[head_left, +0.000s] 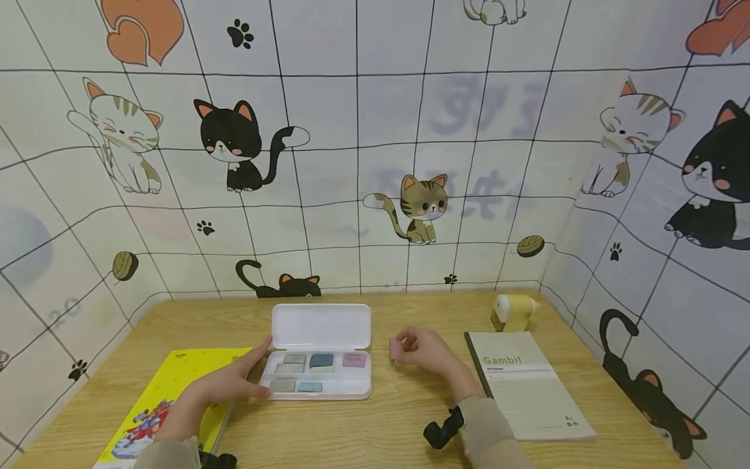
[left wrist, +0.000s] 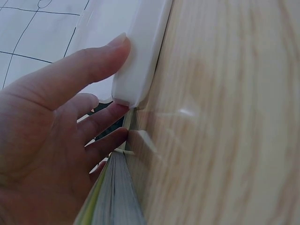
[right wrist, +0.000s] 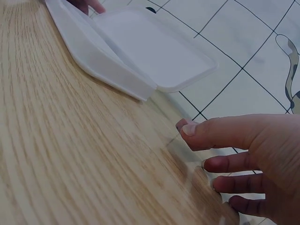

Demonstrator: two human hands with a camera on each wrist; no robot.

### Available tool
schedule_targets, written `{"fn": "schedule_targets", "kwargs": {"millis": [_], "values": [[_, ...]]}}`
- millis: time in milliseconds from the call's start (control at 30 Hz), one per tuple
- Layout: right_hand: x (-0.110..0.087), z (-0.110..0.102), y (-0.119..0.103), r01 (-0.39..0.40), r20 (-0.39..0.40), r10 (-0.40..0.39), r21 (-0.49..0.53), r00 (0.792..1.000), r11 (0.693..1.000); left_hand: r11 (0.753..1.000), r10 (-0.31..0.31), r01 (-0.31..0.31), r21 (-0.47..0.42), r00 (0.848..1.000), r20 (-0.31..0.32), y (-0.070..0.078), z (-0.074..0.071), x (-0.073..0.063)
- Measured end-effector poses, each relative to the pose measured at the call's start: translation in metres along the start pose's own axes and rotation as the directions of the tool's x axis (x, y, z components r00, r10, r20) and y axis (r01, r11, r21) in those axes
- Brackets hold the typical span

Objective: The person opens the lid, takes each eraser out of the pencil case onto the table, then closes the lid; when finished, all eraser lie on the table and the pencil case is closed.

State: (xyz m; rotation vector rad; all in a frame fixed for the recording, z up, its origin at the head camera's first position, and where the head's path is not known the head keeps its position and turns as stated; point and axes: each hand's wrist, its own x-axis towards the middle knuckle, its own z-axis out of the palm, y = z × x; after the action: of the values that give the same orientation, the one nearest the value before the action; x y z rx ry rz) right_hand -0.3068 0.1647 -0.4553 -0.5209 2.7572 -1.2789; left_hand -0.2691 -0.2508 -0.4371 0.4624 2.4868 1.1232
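A white plastic case point(head_left: 321, 395) lies on the table with its lid point(head_left: 321, 326) raised at the back. Inside are several small flat blocks in grey, blue and pink, among them a pink block point(head_left: 354, 360) at the back right. My left hand point(head_left: 225, 383) rests against the case's left end with fingers spread, thumb at the front corner, fingertips by the hinge side. In the left wrist view the thumb point(left wrist: 105, 57) lies against the case's wall. To the right of the case, my right hand point(head_left: 426, 352) pinches another small pink block point(head_left: 395, 350) between thumb and fingers.
Under the left forearm lies a yellow book point(head_left: 176, 371). A notebook point(head_left: 530, 384) marked Gambit is at the right, with a yellow and brown gadget point(head_left: 513, 312) behind it. A cat-print sheet point(head_left: 357, 163) encloses the wooden table point(head_left: 328, 433) at the back and sides.
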Motion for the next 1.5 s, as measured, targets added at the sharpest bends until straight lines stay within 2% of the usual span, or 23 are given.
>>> {"fn": "schedule_targets", "kwargs": {"millis": [133, 700, 1300, 1500], "values": [[-0.0002, 0.0016, -0.0001, 0.003, -0.002, -0.003, -0.015, 1.000, 1.000, 0.999, -0.025, 0.024, -0.022, 1.000, -0.015, 0.0004, 0.0000, -0.0007], [-0.0006, 0.0041, 0.0006, 0.006, -0.010, -0.008, -0.124, 1.000, 0.992, 1.000, -0.021, 0.021, -0.019, 1.000, -0.014, 0.0018, 0.0019, -0.0013], [-0.0008, 0.0066, 0.0010, -0.015, -0.004, 0.015, -0.101, 1.000, 0.995, 0.999, -0.038, 0.038, -0.015, 0.999, -0.027, 0.0012, 0.0013, -0.0014], [-0.0003, 0.0022, 0.0009, -0.011, 0.034, 0.014, -0.076, 0.999, 0.997, 1.000, -0.028, 0.028, -0.008, 0.999, -0.022, 0.0025, 0.0008, -0.0020]]}}
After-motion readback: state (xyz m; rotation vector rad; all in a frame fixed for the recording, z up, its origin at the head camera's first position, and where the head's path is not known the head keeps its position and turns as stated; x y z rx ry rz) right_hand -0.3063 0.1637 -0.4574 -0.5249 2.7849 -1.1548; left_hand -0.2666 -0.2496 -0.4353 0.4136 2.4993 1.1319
